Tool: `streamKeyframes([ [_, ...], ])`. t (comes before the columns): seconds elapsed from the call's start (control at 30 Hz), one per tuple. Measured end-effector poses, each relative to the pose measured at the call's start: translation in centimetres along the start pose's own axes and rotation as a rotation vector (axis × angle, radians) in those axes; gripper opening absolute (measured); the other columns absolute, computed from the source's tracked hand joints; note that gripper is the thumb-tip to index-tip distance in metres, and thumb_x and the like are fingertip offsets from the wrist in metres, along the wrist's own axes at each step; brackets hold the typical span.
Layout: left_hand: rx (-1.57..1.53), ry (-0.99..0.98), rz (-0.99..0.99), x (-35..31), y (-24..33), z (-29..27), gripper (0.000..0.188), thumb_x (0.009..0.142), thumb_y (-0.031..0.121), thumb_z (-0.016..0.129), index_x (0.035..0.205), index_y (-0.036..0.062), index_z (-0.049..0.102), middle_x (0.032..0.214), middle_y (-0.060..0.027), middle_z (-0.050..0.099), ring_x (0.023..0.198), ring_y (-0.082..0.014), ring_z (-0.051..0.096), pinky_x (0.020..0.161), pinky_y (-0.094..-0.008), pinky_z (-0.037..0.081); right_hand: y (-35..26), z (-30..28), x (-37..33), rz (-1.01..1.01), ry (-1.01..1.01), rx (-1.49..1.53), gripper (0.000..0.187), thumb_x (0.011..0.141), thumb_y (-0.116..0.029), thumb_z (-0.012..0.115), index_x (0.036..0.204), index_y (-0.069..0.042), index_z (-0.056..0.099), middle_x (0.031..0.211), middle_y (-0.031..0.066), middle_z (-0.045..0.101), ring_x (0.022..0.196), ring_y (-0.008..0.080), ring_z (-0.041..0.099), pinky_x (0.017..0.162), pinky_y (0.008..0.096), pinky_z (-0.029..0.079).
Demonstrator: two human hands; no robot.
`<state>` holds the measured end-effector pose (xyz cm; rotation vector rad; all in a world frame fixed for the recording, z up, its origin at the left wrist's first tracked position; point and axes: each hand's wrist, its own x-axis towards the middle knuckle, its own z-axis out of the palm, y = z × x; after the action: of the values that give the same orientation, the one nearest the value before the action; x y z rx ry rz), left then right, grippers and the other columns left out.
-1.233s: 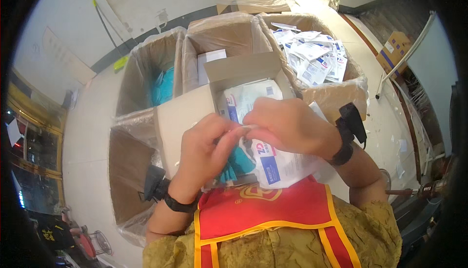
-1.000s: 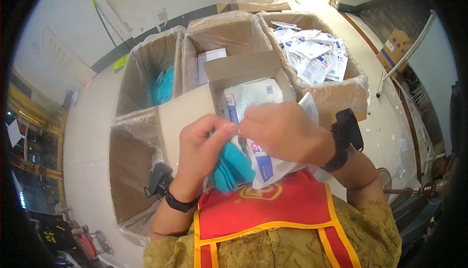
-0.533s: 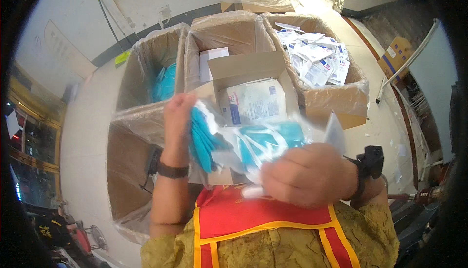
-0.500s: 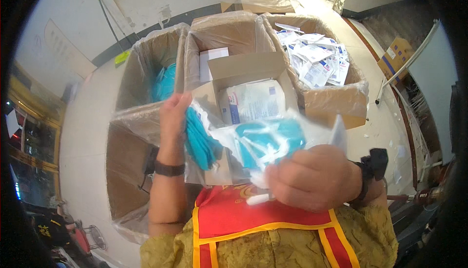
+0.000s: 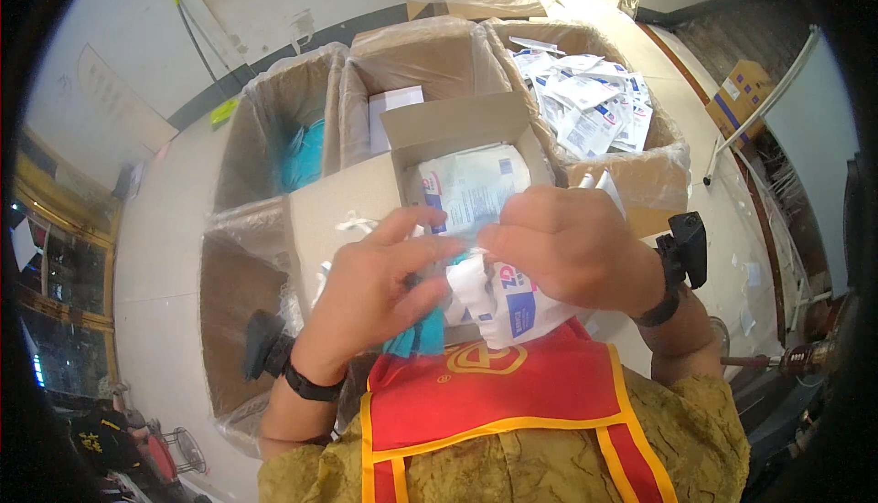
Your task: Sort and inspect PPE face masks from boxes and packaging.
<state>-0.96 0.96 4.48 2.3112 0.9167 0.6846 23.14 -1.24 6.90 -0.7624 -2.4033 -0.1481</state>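
Pouch (image 5: 529, 309) at near side of carton (image 5: 457, 123), pinched in right hand (image 5: 578, 249); teal masks (image 5: 419, 331) at same side of carton, beneath left hand (image 5: 377, 285) with partly spread fingers, hold unclear; possible mask drop through loose support

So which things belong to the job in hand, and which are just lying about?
Likely in use:
white packet, at the right hand
teal pieces, by the left hand
open carton of packets
packet bin

Likely just about:
yellow-green long-handled tool
brown carton, far right
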Motion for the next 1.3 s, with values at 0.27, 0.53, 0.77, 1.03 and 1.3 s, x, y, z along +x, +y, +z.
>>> streamKeyframes([
  [0.27,-0.198,-0.083,0.093,-0.3,-0.7,0.1,0.037,0.072,0.014,0.074,0.108,0.0081,0.066,0.115,-0.0111,0.061,0.087,-0.0260,0.064,0.069,-0.0302,0.050,-0.9,-0.3,-0.7,0.014,-0.070,-0.036,0.029,0.068,-0.009,0.067,0.096,-0.004,0.064,0.083,0.0064,0.056,0.075,0.0227,0.060,0.057,0.0316,0.048],
  [0.53,-0.215,-0.132,0.076,0.6,-1.3,0.8,0.035,0.073,0.008,0.070,0.107,0.0088,0.065,0.117,-0.0106,0.060,0.089,-0.0274,0.063,0.071,-0.0317,0.050,-1.5,1.7,0.2,-0.119,-0.022,-0.083,0.011,0.070,-0.015,0.061,0.076,-0.010,0.054,0.076,0.0036,0.050,0.066,0.0171,0.057,0.051,0.0270,0.047],
  [0.77,0.068,0.002,0.055,-0.4,-0.8,0.9,0.033,0.077,0.011,0.065,0.110,0.0108,0.062,0.118,-0.0138,0.058,0.102,-0.0338,0.060,0.083,-0.0392,0.050,-1.4,1.8,0.7,-0.079,-0.104,0.003,0.013,0.068,-0.013,0.062,0.078,-0.009,0.055,0.077,0.0035,0.052,0.067,0.0184,0.057,0.049,0.0305,0.046],
  [1.03,-0.415,-0.197,0.215,-1.0,-2.2,2.6,0.035,0.080,0.021,0.067,0.109,0.0011,0.061,0.110,-0.0161,0.061,0.102,-0.0322,0.059,0.086,-0.0368,0.047,-4.4,1.1,-1.1,0.173,-0.097,-0.011,0.017,0.072,-0.004,0.066,0.088,-0.008,0.063,0.070,0.0089,0.048,0.063,0.0306,0.052,0.052,0.0429,0.038],
  [1.3,-0.269,-0.106,0.179,-1.7,-2.0,3.3,0.029,0.076,0.020,0.067,0.099,0.0030,0.064,0.101,-0.0125,0.062,0.091,-0.0324,0.061,0.076,-0.0378,0.049,-4.3,1.6,-0.2,0.101,-0.125,0.101,0.019,0.071,-0.003,0.067,0.089,-0.008,0.062,0.071,0.0092,0.050,0.065,0.0316,0.053,0.054,0.0433,0.039],
])
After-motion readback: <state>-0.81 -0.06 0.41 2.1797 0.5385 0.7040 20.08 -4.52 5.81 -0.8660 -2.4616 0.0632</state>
